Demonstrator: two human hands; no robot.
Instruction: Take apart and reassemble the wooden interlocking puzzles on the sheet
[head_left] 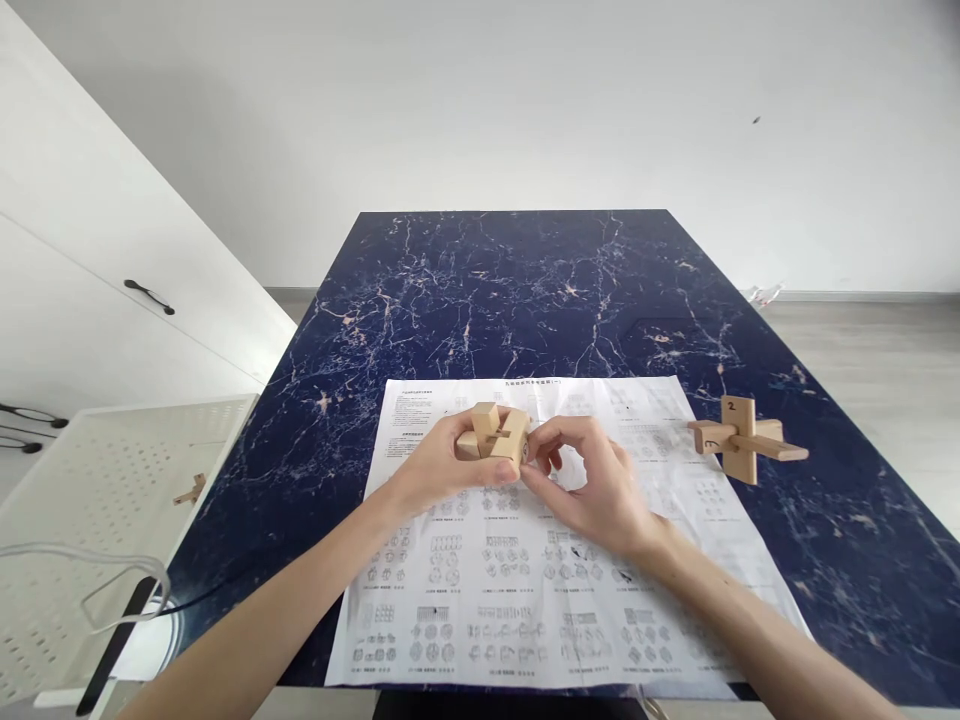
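A wooden interlocking block puzzle (pixel 508 434) of light-coloured pieces is held above the instruction sheet (pixel 517 600). My left hand (pixel 442 462) wraps round its left and near sides, with the thumb along the front. At the puzzle's right end, my right hand (pixel 589 480) has its thumb and index finger pinched against the wood. Whether a separate piece lies between those fingertips is hidden. The sheet, creased and printed with rows of small diagrams, lies flat beneath both hands.
A second, cross-shaped wooden puzzle (pixel 740 440) with numbered pieces stands on the dark blue marbled table (pixel 495 290), right of the sheet. To the left are a white perforated rack (pixel 82 490), a looped cable (pixel 97 550) and a white cabinet (pixel 97 230).
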